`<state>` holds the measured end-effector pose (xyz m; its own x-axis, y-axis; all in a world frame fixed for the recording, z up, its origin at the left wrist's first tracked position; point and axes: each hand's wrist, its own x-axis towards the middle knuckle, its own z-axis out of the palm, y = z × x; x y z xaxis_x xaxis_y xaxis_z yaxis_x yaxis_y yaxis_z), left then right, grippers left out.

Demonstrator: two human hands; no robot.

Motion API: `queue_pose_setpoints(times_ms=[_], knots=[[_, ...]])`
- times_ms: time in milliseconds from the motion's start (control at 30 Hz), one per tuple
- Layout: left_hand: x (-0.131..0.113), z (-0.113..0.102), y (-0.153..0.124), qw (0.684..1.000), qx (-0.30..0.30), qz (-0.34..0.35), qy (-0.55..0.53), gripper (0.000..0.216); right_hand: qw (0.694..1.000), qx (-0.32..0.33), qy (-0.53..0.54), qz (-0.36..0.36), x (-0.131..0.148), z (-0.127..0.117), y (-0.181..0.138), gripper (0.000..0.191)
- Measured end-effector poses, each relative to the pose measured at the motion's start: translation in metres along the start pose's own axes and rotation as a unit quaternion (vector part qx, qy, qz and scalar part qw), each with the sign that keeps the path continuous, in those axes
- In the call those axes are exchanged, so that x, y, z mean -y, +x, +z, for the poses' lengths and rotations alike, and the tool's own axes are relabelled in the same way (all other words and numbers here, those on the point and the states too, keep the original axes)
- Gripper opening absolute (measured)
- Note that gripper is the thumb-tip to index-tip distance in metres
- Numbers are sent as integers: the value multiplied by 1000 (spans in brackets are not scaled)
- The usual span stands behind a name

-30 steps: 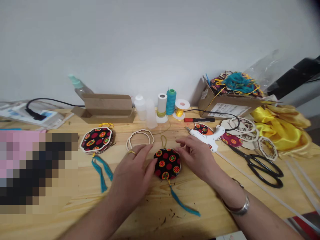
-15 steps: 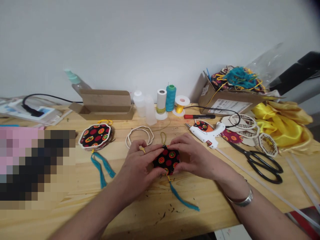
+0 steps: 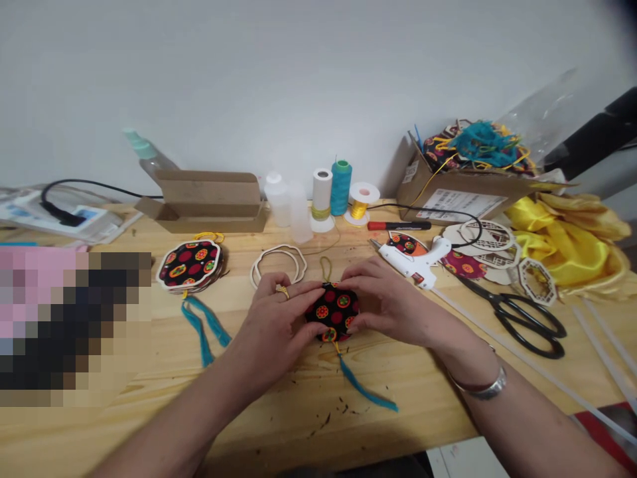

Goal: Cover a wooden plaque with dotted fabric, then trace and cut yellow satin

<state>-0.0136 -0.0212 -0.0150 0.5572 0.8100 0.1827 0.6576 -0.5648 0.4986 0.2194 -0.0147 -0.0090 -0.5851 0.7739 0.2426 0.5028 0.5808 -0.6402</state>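
Spanning the whole lower view, the wooden counter [image 3: 124, 425] carries the work. At its middle, the left hand [image 3: 273, 325] and right hand [image 3: 385, 302] both grasp the fabric ornament [image 3: 334, 311] from either side, fingers curled over its rim, the piece lying low over the counter between them. Its teal tassel [image 3: 365, 392] trails toward the near edge; its yellow loop [image 3: 325, 267] points away. A likely fault: uneven pressure from the two hands could shift the patterned cloth off its backing, and the tassel could snag under a wrist. The glue gun [image 3: 417, 261] lies just beside the right hand, its nozzle a burn risk. Compared with a second ago, the hands have closed from flat and apart onto the ornament.
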Motion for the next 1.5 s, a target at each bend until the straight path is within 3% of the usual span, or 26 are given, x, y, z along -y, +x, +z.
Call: queue_pose_setpoints(times_ms=[333, 433, 567, 700, 900, 1067, 1200, 1333, 1400, 1500], knots=[[-2, 1, -1, 1000, -9, 12, 15, 34, 999, -11, -28, 14, -1, -1, -2, 43], [-2, 3, -2, 1000, -17, 7, 17, 36, 999, -26, -15, 17, -1, -3, -2, 32], [-3, 4, -2, 1000, -10, 17, 24, 36, 998, 50, 29, 8, 6, -9, -1, 13], [-2, 5, -2, 999, -5, 28, 42, 35, 993, 114, 6, -19, 12, -9, 0, 5], [-2, 5, -1, 998, 1, 36, 43, 35, 992, 123, 2, -39, 11, -5, 0, 9], [-3, 6, -1, 999, 10, 20, 48, 30, 990, 141, 10, -10, 12, -11, 0, 13], [-2, 8, -2, 999, 10, 9, 52, 31, 977, 183, 108, -15, 15, -25, -2, 12], [-1, 9, -4, 999, -5, 12, 50, 33, 921, 273, 279, -16, 18, -36, -8, 23], [-1, 9, -4, 999, -13, 18, 44, 32, 922, 265, 280, 23, 17, -36, -9, 25], [-3, 7, -3, 999, -28, 30, 33, 28, 955, 159, 207, 139, 12, -31, -7, 12]])
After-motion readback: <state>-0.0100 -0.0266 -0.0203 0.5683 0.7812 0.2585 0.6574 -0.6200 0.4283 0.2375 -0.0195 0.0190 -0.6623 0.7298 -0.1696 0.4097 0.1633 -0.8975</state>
